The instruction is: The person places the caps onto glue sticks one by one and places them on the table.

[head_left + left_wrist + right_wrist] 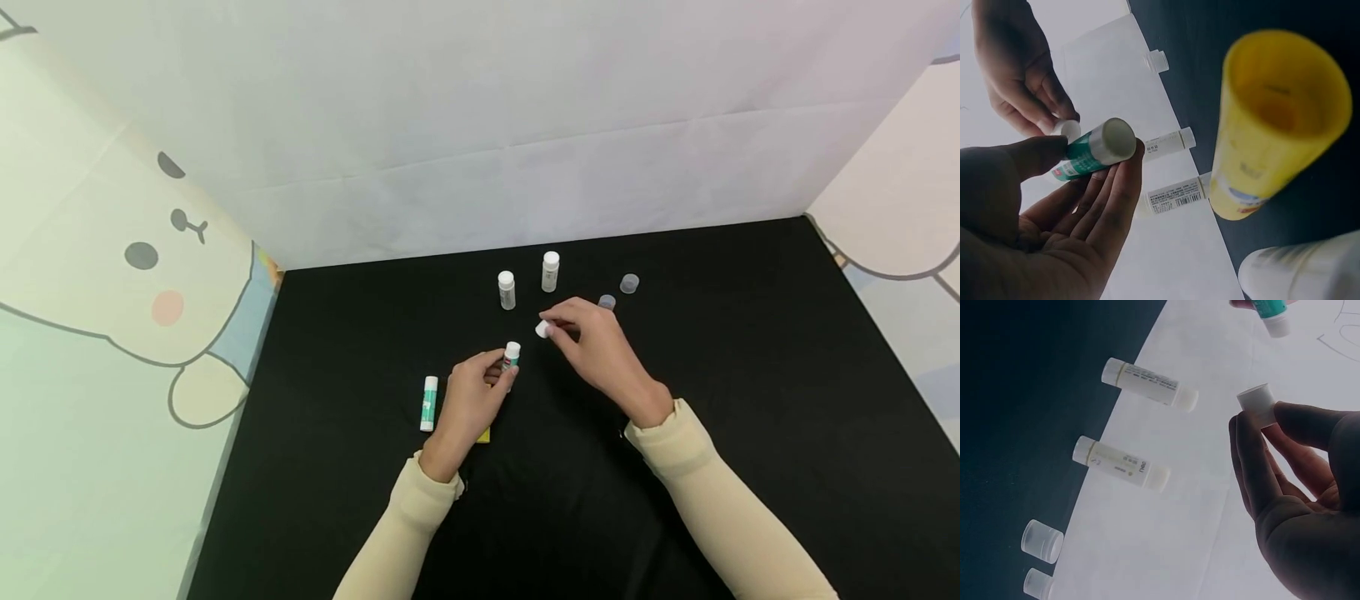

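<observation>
In the head view my left hand [471,392] holds a green-and-white glue stick [512,357] between thumb and fingers, its white end up. To its right, my right hand [600,346] pinches a small white cap [543,329] between thumb and fingertips. The cap and the held stick are apart, as the right wrist view shows with the cap [1257,405] beside the stick [1270,309]. A yellow glue stick [1279,119] stands near the left hand, mostly hidden by it in the head view. Left of that hand is another green-and-white glue stick [429,404].
Beyond the hands, two white glue sticks [507,291] [550,272] stand on the black tabletop [735,350]. Two translucent caps [629,283] [607,302] lie close behind the right hand. A white sheet wall [465,192] rises along the far edge.
</observation>
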Motion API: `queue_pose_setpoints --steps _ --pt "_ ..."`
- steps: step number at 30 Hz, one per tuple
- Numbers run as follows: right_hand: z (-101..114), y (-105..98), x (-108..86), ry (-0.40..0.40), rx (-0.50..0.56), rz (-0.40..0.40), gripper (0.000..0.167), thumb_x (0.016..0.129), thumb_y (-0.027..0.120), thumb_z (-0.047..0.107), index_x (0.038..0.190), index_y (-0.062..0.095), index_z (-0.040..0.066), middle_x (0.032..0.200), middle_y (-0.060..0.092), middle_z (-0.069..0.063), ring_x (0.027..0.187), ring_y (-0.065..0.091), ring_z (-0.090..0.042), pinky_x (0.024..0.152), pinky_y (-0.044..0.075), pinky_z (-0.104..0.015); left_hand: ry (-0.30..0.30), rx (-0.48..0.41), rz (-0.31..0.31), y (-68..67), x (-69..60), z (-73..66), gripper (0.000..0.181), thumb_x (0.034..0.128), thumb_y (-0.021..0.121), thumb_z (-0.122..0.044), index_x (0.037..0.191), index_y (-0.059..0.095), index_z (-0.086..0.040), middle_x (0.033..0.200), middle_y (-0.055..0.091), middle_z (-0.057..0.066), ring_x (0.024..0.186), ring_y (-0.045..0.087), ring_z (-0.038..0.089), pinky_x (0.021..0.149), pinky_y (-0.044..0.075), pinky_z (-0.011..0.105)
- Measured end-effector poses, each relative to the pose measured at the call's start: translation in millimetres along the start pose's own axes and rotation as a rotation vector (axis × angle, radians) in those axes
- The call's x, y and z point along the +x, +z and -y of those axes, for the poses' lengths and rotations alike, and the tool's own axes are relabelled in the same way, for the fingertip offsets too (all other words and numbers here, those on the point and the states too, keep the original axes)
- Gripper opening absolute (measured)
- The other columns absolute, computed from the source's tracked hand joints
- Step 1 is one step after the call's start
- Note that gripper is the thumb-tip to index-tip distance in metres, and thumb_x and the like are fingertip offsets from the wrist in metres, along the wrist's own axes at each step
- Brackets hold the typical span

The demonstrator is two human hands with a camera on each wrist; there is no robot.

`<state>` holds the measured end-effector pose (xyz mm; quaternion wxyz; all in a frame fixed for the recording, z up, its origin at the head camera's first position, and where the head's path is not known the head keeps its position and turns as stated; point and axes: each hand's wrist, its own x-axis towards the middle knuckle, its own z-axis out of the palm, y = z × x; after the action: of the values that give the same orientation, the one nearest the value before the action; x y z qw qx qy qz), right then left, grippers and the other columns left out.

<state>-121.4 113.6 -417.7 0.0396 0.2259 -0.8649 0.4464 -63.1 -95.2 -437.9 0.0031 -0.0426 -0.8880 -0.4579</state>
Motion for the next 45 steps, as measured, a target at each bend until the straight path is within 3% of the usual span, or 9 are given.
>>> queue_pose_setpoints --steps 17,27,45 --pt "4.0 2.2 -2.7 -0.039 0.028 0.047 0.023 0.097 0.074 -0.002 0.119 0.077 0.0 0.117 0.073 -0.011 0.099 0.074 -0.023 0.09 0.062 -0.041 0.006 -0.047 0.044 8.4 -6.2 1.9 0.026 0.1008 0.072 -0.007 0.124 0.073 0.004 0.103 0.077 0.013 0.089 0.076 0.02 0.079 0.063 0.029" --pt "5.5 4.4 -4.6 -0.055 0.044 0.073 0.023 0.098 0.072 -0.002 0.121 0.077 0.002 0.117 0.072 -0.01 0.097 0.072 -0.021 0.089 0.062 -0.041 -0.03 -0.045 0.056 10.2 -6.8 2.0 0.027 0.1015 0.071 -0.008 0.126 0.073 0.003 0.104 0.078 0.012 0.091 0.076 0.019 0.08 0.062 0.029" --pt "5.9 10.7 -8.3 -0.107 0.082 0.121 0.023 0.097 0.074 -0.001 0.12 0.076 0.002 0.115 0.073 -0.007 0.094 0.072 -0.016 0.085 0.062 -0.038 -0.003 -0.066 0.045 13.9 -10.5 3.3 0.022 0.1012 0.071 -0.005 0.121 0.074 0.004 0.1 0.078 0.012 0.087 0.077 0.02 0.076 0.062 0.027"
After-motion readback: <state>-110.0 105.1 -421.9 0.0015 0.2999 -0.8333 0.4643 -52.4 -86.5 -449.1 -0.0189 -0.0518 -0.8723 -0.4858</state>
